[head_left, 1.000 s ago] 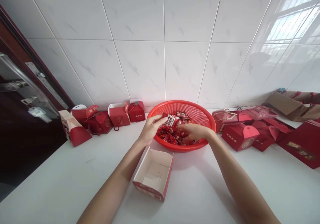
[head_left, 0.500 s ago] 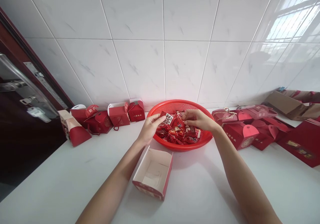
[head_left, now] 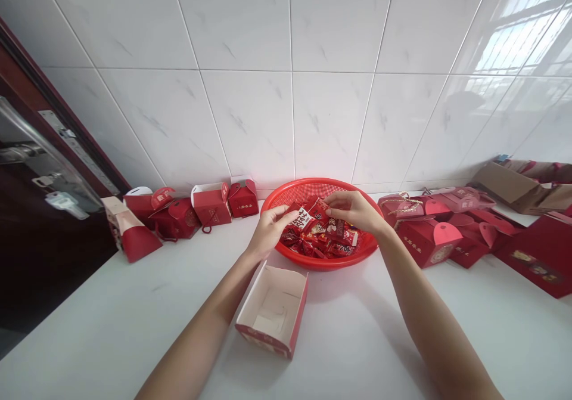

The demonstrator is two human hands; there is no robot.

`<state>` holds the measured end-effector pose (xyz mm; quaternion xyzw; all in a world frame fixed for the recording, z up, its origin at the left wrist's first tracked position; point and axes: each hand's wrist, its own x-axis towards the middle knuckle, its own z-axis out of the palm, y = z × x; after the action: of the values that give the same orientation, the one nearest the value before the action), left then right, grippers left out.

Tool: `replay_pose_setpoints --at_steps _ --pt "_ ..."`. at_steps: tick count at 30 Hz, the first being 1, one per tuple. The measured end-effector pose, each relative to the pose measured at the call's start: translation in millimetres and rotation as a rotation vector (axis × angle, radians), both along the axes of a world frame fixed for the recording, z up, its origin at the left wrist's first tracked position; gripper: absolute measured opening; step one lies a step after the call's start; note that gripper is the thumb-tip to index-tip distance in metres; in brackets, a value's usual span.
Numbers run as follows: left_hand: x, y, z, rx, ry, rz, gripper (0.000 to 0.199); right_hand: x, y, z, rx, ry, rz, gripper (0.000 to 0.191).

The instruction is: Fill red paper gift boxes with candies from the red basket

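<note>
A red plastic basket [head_left: 339, 263] holds a heap of candies in shiny red wrappers [head_left: 315, 245]. Over its left side, my left hand [head_left: 269, 230] pinches a red-and-white candy packet [head_left: 301, 218] between thumb and fingers. My right hand [head_left: 353, 210] is closed on a red candy packet [head_left: 320, 207] above the heap, close to the one in my left hand. In front of the basket stands an open-topped red paper box [head_left: 272, 310] with a pale inside and nothing in it; my left forearm passes beside it.
Several red gift boxes [head_left: 212, 202] line the wall at the left. More closed red boxes [head_left: 429, 240] crowd together at the right, near a brown cardboard box [head_left: 509, 185]. A tiled wall [head_left: 330, 126] rises behind the white tabletop [head_left: 357, 340]. A dark door [head_left: 40, 227] is at far left.
My right hand has lifted a red candy packet from the heap. My left hand, still holding its packet, has shifted slightly, and the packet shows more fully.
</note>
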<state>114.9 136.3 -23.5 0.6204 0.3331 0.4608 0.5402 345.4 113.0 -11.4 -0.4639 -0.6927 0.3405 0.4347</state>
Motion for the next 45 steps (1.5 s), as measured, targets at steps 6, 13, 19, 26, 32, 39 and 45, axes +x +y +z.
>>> replay_pose_setpoints --at_steps 6,13,19,26,32,39,45 --pt "0 0 0.9 0.078 0.061 -0.038 0.037 -6 0 -1.3 0.005 0.004 0.027 0.023" --pt "1 -1 -0.3 0.049 0.076 -0.039 0.036 -5 3 -5.6 -0.053 0.01 0.061 0.028" --pt "2 -2 -0.3 0.05 0.046 -0.004 0.032 1 4 -5.7 -0.061 -0.005 0.026 0.031" --pt "0 2 -5.9 0.035 0.045 0.049 0.034 12 3 -2.9 -0.045 0.075 -0.007 0.035" --pt "0 3 -8.7 0.06 0.063 0.053 0.038 13 4 -3.6 -0.01 0.088 -0.076 0.032" --pt "1 1 -6.0 0.088 0.082 0.024 0.04 11 3 -0.3 -0.029 0.095 -0.141 0.016" --pt "-1 3 -7.4 0.052 0.066 0.058 0.037 0 -2 4.7 0.071 0.079 -0.248 0.011"
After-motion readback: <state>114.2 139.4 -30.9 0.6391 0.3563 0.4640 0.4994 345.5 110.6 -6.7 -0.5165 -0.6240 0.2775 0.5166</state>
